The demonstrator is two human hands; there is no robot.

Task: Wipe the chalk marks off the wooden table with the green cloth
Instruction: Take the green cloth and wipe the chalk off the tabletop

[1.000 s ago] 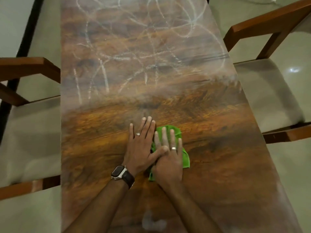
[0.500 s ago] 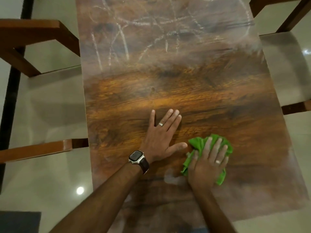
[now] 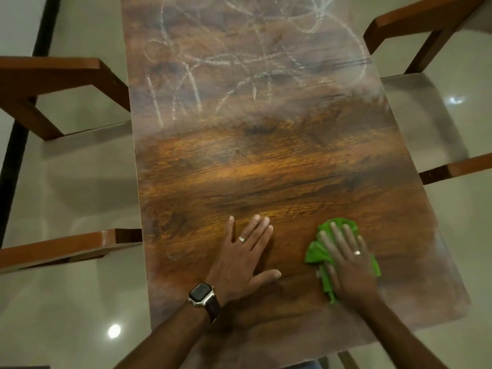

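Note:
A long wooden table (image 3: 266, 177) runs away from me. White chalk marks (image 3: 239, 62) scribble across its far half, and a pale chalk haze lies along the near right edge. A crumpled green cloth (image 3: 315, 251) sits on the near right part of the table. My right hand (image 3: 348, 265) lies flat on the cloth with fingers straight, pressing it down. To its left, my left hand (image 3: 245, 257), with a ring and a wrist watch, rests flat on the bare wood, fingers spread.
Wooden chair arms flank the table: one chair (image 3: 53, 83) on the left and another (image 3: 426, 27) on the right, with pale seats between the arms. A glossy tiled floor (image 3: 80, 328) lies around the table.
My right hand has slid the cloth from beside my left hand out toward the near right side of the table. My left hand stays flat on the wood.

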